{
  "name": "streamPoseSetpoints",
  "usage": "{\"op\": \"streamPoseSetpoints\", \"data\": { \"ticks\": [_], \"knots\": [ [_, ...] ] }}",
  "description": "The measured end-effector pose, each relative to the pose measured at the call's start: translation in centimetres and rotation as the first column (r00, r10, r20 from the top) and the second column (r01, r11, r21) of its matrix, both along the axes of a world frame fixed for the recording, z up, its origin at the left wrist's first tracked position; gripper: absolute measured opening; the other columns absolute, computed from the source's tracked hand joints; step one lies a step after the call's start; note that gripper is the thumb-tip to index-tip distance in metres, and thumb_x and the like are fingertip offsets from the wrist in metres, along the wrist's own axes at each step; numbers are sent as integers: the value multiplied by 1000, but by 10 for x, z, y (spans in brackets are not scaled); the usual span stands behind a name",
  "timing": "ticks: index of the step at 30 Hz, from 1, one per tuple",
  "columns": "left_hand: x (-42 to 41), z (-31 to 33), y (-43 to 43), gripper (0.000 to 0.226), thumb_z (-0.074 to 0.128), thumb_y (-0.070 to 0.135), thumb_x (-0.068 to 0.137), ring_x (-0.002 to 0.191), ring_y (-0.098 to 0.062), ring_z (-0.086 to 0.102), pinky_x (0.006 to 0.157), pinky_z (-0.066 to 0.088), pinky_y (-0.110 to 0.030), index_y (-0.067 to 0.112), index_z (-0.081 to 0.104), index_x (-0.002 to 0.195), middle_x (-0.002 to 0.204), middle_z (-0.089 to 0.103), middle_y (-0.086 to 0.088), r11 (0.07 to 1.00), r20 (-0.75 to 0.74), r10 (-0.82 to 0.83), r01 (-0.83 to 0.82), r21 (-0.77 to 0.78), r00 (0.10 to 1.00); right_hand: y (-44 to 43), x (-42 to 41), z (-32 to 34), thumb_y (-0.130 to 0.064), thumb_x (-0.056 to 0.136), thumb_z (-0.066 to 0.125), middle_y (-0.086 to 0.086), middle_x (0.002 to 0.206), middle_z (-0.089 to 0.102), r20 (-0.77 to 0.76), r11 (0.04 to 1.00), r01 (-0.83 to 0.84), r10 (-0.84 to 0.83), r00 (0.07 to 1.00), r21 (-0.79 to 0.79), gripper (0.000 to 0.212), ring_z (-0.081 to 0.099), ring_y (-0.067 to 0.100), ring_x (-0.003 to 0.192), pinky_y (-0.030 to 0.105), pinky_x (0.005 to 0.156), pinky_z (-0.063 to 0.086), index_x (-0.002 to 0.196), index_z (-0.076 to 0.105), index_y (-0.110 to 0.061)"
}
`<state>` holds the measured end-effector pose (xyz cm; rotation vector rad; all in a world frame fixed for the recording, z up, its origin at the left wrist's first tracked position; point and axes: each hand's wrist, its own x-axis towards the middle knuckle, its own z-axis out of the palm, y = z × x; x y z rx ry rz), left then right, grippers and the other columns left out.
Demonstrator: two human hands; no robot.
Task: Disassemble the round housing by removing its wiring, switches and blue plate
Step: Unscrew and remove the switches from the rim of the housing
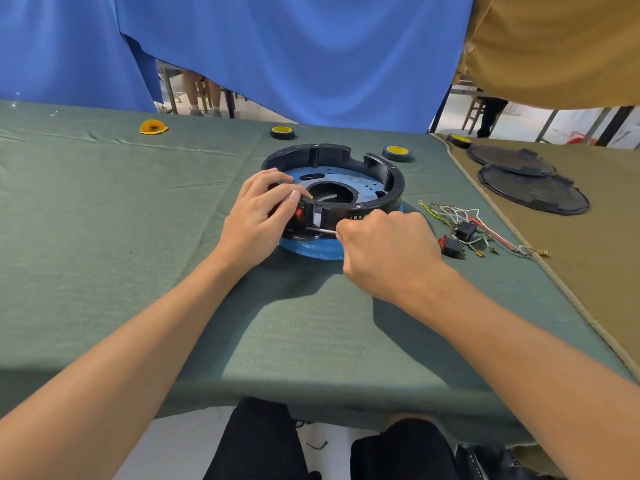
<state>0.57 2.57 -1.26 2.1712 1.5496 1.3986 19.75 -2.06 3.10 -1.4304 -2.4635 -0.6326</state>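
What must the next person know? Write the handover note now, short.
Left hand: grips the round housing by its rim, at the red switch still fitted there.
Right hand: holds a thin metal tool, tip at the housing wall by that switch.
Done: wire bundle with two switches lies on the green cloth, right of the housing.
To do: free that switch, then lift out the blue plate.

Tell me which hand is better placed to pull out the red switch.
Left, probably. The left hand has fingers on the red switch in the housing wall; the right hand holds a thin metal tool.
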Motion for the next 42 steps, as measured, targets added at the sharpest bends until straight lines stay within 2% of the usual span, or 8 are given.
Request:
{"op": "streamPoseSetpoints", "data": {
  "ticks": [4,8,17,22,29,34,38,42],
  "knots": [
    [0,-1,2,37,38,34,98,133,-14,36,108,24,-23,23,70,112,125,55,5,1000,1,1,-1,2,1000,12,3,-5,-33,96,39,0,71,47,-162,986,21,-48,986,-163,20,49,29,69,32,55,26,79,49,-24],
    [-1,-2,2,38,37,35,99,133,-13,36,108,24,-22,23,70,113,126,56,5,1000,-11,2,-2,4,1000,16,4,-3,-36,97,37,-2,72,49,-215,971,28,-80,973,-238,28,48,28,69,35,59,30,85,60,-25],
    [-2,-3,3,39,35,39,99,135,-10,34,107,25,-23,27,69,114,128,54,8,1000,-28,21,-20,6,999,3,5,-20,-33,99,38,-1,66,45,-272,995,31,-56,961,-97,24,40,29,59,32,54,26,79,47,-22],
    [-2,-3,3,39,34,42,98,136,-6,33,102,24,-18,31,69,113,128,54,11,999,-42,46,-46,4,998,-17,-7,-25,-12,79,65,2,52,36,-127,991,135,-136,983,-11,24,26,25,42,23,46,4,68,44,-15],
    [-1,-2,2,38,35,37,98,137,-9,33,107,23,-23,29,69,113,129,54,9,1000,-25,30,-30,-1,999,-21,-18,-24,-2,57,56,8,44,48,-190,985,141,-121,974,97,7,49,29,34,22,45,18,57,54,-9],
    [0,-2,0,36,37,33,99,136,-10,34,110,24,-24,28,69,114,128,55,7,1000,-22,30,-30,3,999,12,10,-20,-31,97,42,4,75,57,-317,970,-30,-50,947,-242,28,51,36,76,35,62,36,76,56,-20],
    [1,-2,1,36,38,33,100,136,-10,34,105,19,-13,27,69,115,128,55,8,999,-43,31,-31,10,999,33,7,-6,-28,94,54,-8,49,51,-547,822,-291,-29,837,-489,36,46,7,56,26,57,37,60,63,-21],
    [-2,-2,2,36,38,34,100,135,-11,36,106,23,-18,26,70,114,128,56,6,999,-58,32,-30,28,998,37,-5,0,-31,95,53,1,55,56,-447,806,-260,-6,894,-532,36,43,11,51,29,54,35,72,69,-10]
  ]
}}
